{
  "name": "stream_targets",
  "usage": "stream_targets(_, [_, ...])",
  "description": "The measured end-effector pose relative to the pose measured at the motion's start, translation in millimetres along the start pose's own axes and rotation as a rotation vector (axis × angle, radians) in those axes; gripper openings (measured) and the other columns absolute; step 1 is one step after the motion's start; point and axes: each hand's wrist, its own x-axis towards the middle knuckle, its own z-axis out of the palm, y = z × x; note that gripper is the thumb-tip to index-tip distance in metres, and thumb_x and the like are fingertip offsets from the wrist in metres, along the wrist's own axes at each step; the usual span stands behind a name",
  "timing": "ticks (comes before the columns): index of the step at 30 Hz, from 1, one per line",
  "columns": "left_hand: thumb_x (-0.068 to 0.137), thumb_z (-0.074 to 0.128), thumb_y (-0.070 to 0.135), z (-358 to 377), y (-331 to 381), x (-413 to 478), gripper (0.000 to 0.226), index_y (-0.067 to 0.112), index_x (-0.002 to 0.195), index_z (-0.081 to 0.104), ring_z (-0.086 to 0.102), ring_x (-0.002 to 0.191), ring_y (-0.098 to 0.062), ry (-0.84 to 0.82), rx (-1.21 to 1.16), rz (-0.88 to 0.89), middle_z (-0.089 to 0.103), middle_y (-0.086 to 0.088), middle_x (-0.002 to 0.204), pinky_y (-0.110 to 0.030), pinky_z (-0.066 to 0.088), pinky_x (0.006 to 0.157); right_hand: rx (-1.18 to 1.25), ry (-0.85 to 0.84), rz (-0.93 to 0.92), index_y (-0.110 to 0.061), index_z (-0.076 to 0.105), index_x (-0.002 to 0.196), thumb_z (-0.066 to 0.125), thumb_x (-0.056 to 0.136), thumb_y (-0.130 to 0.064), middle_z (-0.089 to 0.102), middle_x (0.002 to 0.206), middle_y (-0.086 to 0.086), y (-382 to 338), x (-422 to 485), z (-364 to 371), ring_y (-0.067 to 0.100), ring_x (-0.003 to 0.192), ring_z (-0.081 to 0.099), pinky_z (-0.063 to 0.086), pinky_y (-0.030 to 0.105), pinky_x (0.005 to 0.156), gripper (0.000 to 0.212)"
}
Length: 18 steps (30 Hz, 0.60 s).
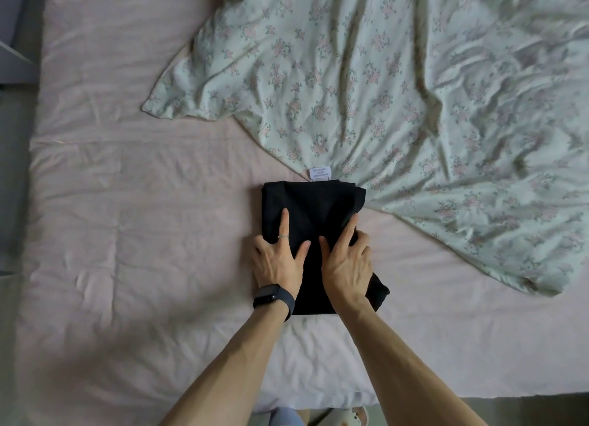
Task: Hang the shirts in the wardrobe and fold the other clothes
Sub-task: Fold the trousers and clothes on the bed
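Observation:
A black garment (314, 202), folded into a narrow rectangle, lies on the pink bed sheet (143, 234) in the middle of the view. My left hand (277, 259) rests on its left side. One finger and the thumb lie flat on top, and the other fingers are tucked under the fabric's left edge. My right hand (345, 259) is on the right side, thumb and forefinger on top and the remaining fingers curled round the right edge. The garment's near end is hidden under my wrists.
A crumpled floral duvet (398, 90) covers the far right of the bed, and its corner with a white label (320, 173) touches the garment's far edge. The bed's left edge borders grey floor (16, 170). Pale slippers (358, 414) show below the near edge.

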Motion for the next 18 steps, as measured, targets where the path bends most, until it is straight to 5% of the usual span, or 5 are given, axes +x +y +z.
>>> stream_targets(6, [0.092,0.056,0.061,-4.4,2.2,-4.9,0.078,0.043,0.156,0.015,0.053,0.069,-0.031,-0.003,0.057,0.067,0.041,-0.016,0.112,-0.039,0.054,0.06,0.065,-0.026,-0.055,-0.008,0.013,0.158,0.042,0.101,-0.056,0.049,0.126,0.021,8.7,-1.5,-6.3,0.04,0.085,0.064,0.053,0.043,0.063,0.08])
stream_targets(11, [0.082,0.073,0.053,0.8,-5.5,-14.6,0.081,0.023,0.151,0.042,0.048,0.056,-0.028,0.152,0.109,0.143,0.049,-0.02,0.103,-0.03,0.036,0.044,0.002,0.0,-0.139,-0.01,0.008,0.159,0.035,0.103,-0.054,0.046,0.13,0.019,8.4,-8.3,-16.0,0.038,0.089,0.065,0.051,0.042,0.063,0.077])
stream_targets(15, [0.092,0.063,0.051,-26.7,-13.6,-33.6,0.079,0.026,0.157,0.026,0.054,0.078,-0.033,0.101,-0.002,0.098,0.041,-0.019,0.119,-0.04,0.054,0.062,-0.024,0.035,-0.253,-0.012,0.002,0.16,0.034,0.103,-0.053,0.046,0.13,0.016,2.7,-29.1,-36.0,0.035,0.089,0.065,0.053,0.043,0.064,0.077])
stream_targets(18, [0.097,0.052,0.053,-66.7,-22.1,-65.1,0.077,0.031,0.159,0.013,0.054,0.095,-0.032,0.134,-0.048,0.045,0.031,-0.013,0.128,-0.04,0.053,0.071,0.008,0.06,-0.333,-0.011,0.004,0.159,0.036,0.103,-0.053,0.047,0.128,0.017,-12.5,-58.4,-62.7,0.036,0.087,0.065,0.055,0.045,0.064,0.077])
